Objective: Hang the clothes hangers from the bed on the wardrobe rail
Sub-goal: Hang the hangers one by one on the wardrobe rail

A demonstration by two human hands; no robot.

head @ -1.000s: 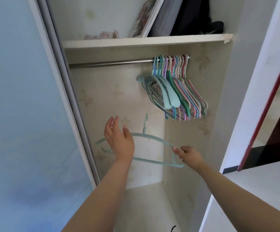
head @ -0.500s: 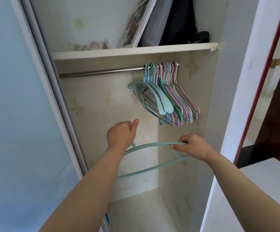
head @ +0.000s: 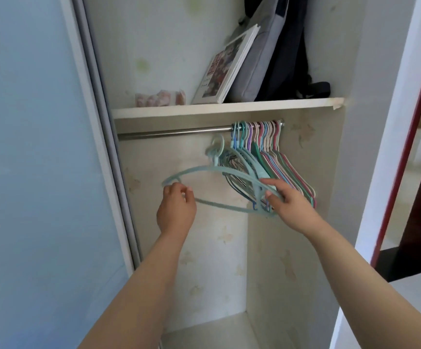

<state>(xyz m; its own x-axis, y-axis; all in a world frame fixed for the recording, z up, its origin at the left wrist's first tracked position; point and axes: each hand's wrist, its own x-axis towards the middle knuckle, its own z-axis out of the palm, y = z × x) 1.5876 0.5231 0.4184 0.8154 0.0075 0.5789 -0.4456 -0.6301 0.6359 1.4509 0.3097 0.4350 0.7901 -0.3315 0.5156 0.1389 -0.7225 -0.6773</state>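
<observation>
Left hand: the left hand (head: 176, 205) was up in the wardrobe, its fingers (head: 185, 191) curled round the left end of a pale teal hanger (head: 219, 205), gripping it.
Right hand: the right hand (head: 288, 202) had the other end, thumb on one side and the rest wrapped about the bar, so that end was pinched tight.
Teal hanger: it was held flat between the two hands, level across the opening, its hook (head: 217, 149) poking up towards the rail but not over it, so far as one could see. More than one pale teal hanger may have been in the grip; the blur made that hard to tell.
Rail: the metal rail (head: 174, 132) ran just under the shelf, bare along its left stretch.
Hung hangers: a tight bunch of coloured hangers (head: 287, 172), blue, teal, purple, pink and cream, was crowded at the right end of the rail, hooks side by side, bodies fanned down to the right. The right hand sat just in front of their lower ends.
Shelf: the white shelf (head: 254, 105) carried a leaning picture book (head: 227, 69), a grey bag (head: 257, 59), a dark bag (head: 292, 59) and a small pink package (head: 160, 98).
Door: the sliding wardrobe door (head: 28, 172), pale blue, stood along the left.
</observation>
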